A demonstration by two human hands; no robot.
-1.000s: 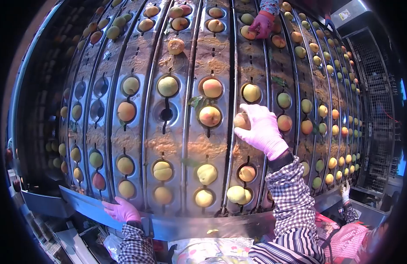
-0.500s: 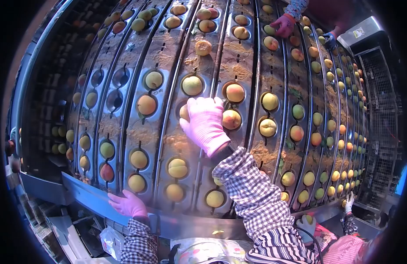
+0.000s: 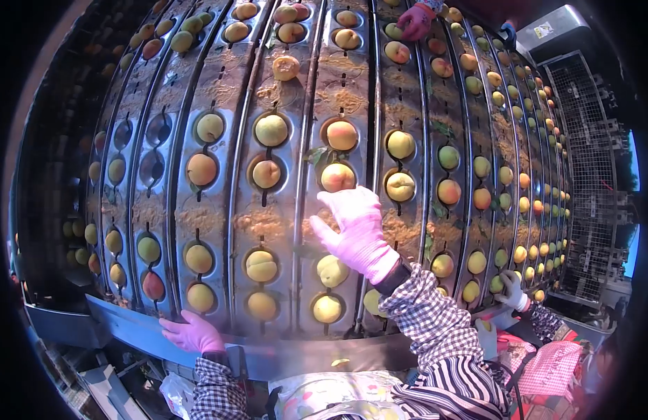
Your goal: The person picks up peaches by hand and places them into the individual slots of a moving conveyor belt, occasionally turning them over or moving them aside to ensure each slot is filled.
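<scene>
Both my hands wear pink gloves. My right hand (image 3: pixel 357 234) is over the metal slats, thumb and fingers apart with nothing between them. Its fingertips come right up to the lower edge of a yellow-red peach (image 3: pixel 338 177) sitting in a round pocket. One column left, another peach (image 3: pixel 266 174) rests in its cup, and a yellow peach (image 3: pixel 332 270) lies just below the hand, partly covered by it. At the near metal edge (image 3: pixel 268 358), my left hand (image 3: pixel 194 333) is open with fingers spread, below a peach (image 3: pixel 200 298).
Slats with paired cups (image 3: pixel 152 166) hold many peaches, with brown pulp (image 3: pixel 264 225) smeared between pairs. A co-worker's pink glove (image 3: pixel 415 23) touches fruit at the far side. Another person's pale glove (image 3: pixel 511 291) works at right. A wire mesh guard (image 3: pixel 581 168) stands far right.
My right hand has moved from the peach in one column to beside the peach in the column to its right. The slats and fruit appear shifted left in view. My left hand stays at the edge.
</scene>
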